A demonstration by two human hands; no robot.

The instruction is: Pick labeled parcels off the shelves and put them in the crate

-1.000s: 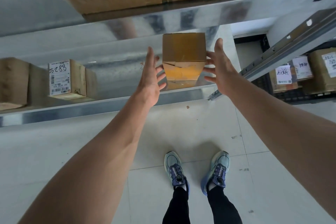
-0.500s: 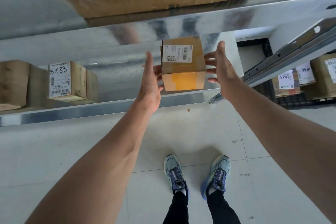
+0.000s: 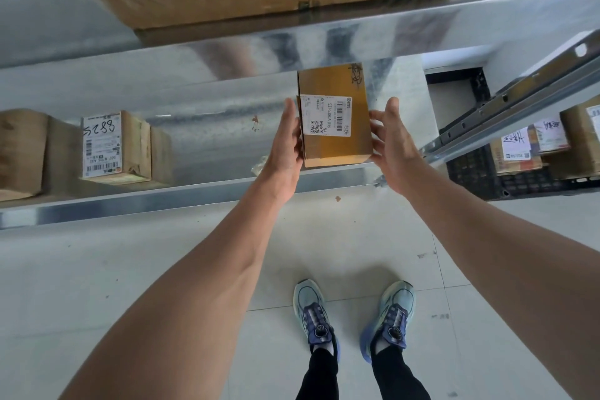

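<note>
Fingers [image 3: 378,123] of left hand [image 3: 285,148], right hand [image 3: 395,148] clasp parcel [image 3: 336,149]

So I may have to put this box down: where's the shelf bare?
Bare shelf runs between the S288 parcel and the held box. Left of that parcel sits another box. The crate at right is crowded with parcels.
</note>
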